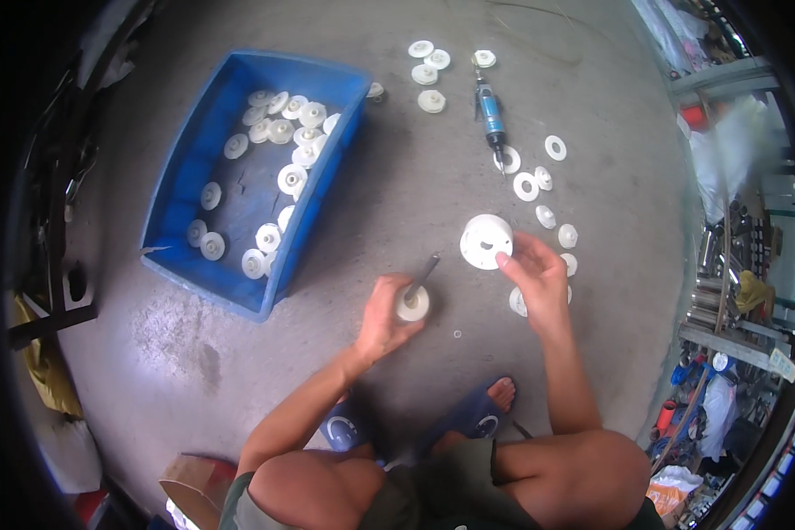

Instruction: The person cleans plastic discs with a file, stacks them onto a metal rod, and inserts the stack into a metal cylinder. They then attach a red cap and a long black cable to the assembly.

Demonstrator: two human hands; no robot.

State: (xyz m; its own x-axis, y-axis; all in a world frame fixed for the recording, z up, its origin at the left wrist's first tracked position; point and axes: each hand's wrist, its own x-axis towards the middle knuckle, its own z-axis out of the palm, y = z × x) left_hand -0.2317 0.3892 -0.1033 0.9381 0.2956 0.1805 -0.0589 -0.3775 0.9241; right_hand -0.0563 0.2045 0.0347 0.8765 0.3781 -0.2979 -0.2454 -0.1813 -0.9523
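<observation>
White plastic everywhere: left hand clamped on small disc with metal rod through it, right hand pinching larger disc just beside. Mid-fitting, apparently; careful alignment needed next.

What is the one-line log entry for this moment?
left hand: holds small white disc with metal rod | right hand: holds large white plastic disc

Both forearms reach forward from the raised knees. The left hand is curled in a fist-like grip; the right hand pinches with fingertips.
</observation>
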